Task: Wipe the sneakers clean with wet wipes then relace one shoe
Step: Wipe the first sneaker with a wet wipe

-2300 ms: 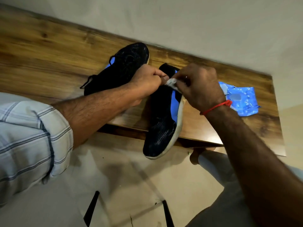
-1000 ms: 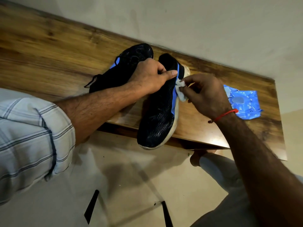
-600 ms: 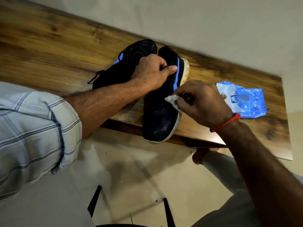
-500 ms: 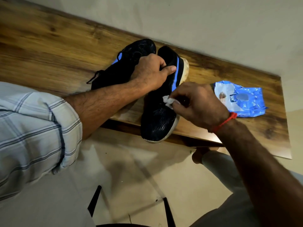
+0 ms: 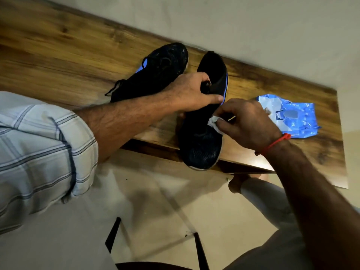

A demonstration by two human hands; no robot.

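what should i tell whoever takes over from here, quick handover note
Left hand: grips the near shoe at its collar, steadying it; its toe hangs over the table edge.
Right hand: pinches a wipe against that shoe's right side, mid-wipe.
Far shoe lies on the table beside it, laces loose.
Wipe pack is on the table to the right.
Done: cannot tell how much is clean.
Left: finish wiping both shoes, then relace one.
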